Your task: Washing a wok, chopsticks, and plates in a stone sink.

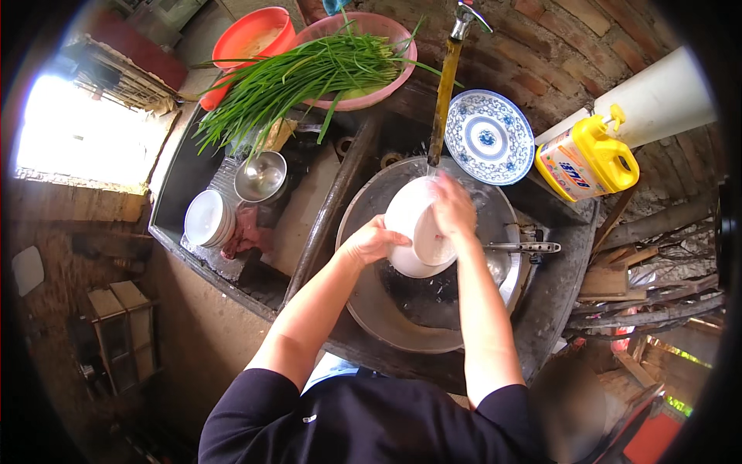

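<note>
My left hand (pixel 369 241) grips the rim of a white bowl (pixel 406 207), thumb toward its inside and the bowl tipped on its side. Across the bowl's mouth lies my right hand (pixel 453 207); its fingers are smeared by motion, so I cannot tell whether they hold anything. Both hands are over a wide metal basin (pixel 363 298) with water in it. Just beyond the bowl, a yellowish tube (pixel 447 97) hangs down from the tap (pixel 462 27), and water comes from its lower end. A metal handle (pixel 525 247) sticks out over the basin's right side.
A blue-and-white plate (pixel 488 135) leans behind the basin, beside a yellow pump jug (pixel 587 161). The left sink compartment holds stacked white bowls (pixel 207 220) and a metal bowl (pixel 260 176). Long green leaves (pixel 309 77) overhang a pink basin (pixel 402 58); a red basin (pixel 255 35) stands behind.
</note>
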